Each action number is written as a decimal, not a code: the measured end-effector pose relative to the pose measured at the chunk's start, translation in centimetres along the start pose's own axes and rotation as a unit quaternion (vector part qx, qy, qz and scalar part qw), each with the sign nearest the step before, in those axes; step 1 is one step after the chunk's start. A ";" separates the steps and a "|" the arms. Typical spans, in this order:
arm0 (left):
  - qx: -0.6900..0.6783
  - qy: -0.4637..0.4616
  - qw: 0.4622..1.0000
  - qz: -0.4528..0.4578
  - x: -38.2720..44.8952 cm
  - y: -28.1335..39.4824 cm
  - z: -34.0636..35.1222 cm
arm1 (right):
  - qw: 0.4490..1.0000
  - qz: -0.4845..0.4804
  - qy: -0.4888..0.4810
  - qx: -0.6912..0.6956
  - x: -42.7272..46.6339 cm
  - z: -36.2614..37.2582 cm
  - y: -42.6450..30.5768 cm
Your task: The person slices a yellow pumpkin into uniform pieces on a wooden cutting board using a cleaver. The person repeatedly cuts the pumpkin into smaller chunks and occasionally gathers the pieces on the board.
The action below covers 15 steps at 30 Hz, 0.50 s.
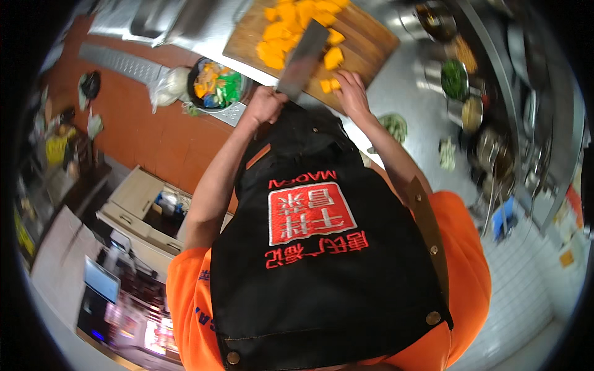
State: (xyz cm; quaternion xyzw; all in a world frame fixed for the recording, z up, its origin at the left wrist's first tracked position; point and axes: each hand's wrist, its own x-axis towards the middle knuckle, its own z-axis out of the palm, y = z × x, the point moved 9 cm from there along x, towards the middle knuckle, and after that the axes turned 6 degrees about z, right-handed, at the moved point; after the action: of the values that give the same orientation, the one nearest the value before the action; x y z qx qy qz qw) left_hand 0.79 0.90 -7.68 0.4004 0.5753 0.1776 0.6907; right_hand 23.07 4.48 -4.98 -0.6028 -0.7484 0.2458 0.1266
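My left hand [267, 105] is closed around the handle of a cleaver [304, 58]. Its broad blade points up and right, across the near part of a wooden cutting board [371, 39]. Fingers of my right hand [353, 95] rest at small orange pieces, apparently pumpkin [330, 85], near the board's lower edge; whether they grip them is unclear. Larger orange chunks [278, 32] lie heaped beyond and left of the blade, and a few sit to its right. The blade hides part of the board. My black apron fills the middle of the view.
The board lies on a steel counter [403, 88]. To the right stand metal containers, one with chopped greens [454, 79], and a bowl of pale green pieces [393, 128]. At left are a scrap-filled bin [218, 86], a white plastic bag [169, 88] and a sink [153, 21].
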 end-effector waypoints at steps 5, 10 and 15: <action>-0.072 -0.023 0.997 -0.030 -0.3 0.8 1.4 | 0.995 0.091 0.028 0.024 -1.7 1.2 0.9; -0.013 -0.039 0.999 -0.021 -0.5 1.2 2.3 | 0.983 0.123 0.120 0.063 -2.8 1.2 0.6; 0.022 -0.066 0.998 -0.010 0.1 0.5 2.5 | 0.980 0.145 0.116 0.075 -3.1 1.7 0.5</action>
State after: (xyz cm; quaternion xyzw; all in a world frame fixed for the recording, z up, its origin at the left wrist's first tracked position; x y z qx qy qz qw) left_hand 3.30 0.44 -7.32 0.4204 0.5364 0.1314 0.7199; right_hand 23.41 1.18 -6.38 -0.7182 -0.6128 0.2452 0.2205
